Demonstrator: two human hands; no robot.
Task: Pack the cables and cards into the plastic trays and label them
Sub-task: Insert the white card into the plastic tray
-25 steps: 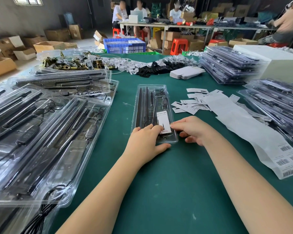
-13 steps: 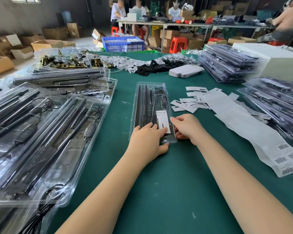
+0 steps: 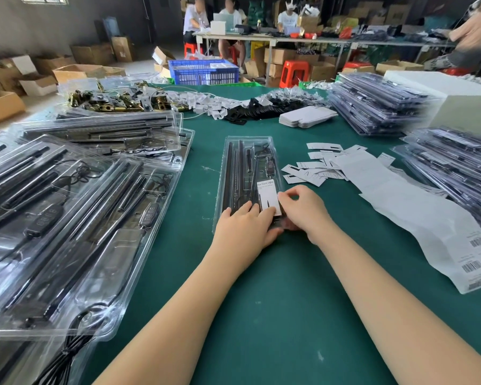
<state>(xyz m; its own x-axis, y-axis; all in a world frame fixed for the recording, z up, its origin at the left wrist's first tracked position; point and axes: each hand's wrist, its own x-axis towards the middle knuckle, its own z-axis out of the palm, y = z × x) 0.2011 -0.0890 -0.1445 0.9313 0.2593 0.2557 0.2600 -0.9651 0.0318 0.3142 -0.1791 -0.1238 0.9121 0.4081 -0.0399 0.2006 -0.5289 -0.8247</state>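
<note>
Head view, one frame. I see the green counter [image 3: 275, 315] filling most of the view. Far left: large clear trays [image 3: 67, 218] holding black rods and cables, overlapping one another. Right edge: two stacks of closed packs [image 3: 378, 104], blurred. Right of centre: a long white backing strip [image 3: 417, 218], barcode labels at its near end, with loose white cards [image 3: 314, 170] scattered just beside its far end.

Centre: one narrow plastic tray [image 3: 246, 173] lies lengthwise away from me, black rods on its left side, a cable and controller toward its right. A white label [image 3: 267, 197] with printed text sits on the near right part of the tray.

Left hand [image 3: 245, 229] lies flat on the tray's near end, fingers straight, pressing down, fingertips touching the label's left edge. Right hand [image 3: 303, 209] is at the label's right edge, thumb and forefinger curled in a pinch; I think they hold the label edge, though the contact is small and not sharp.
</note>
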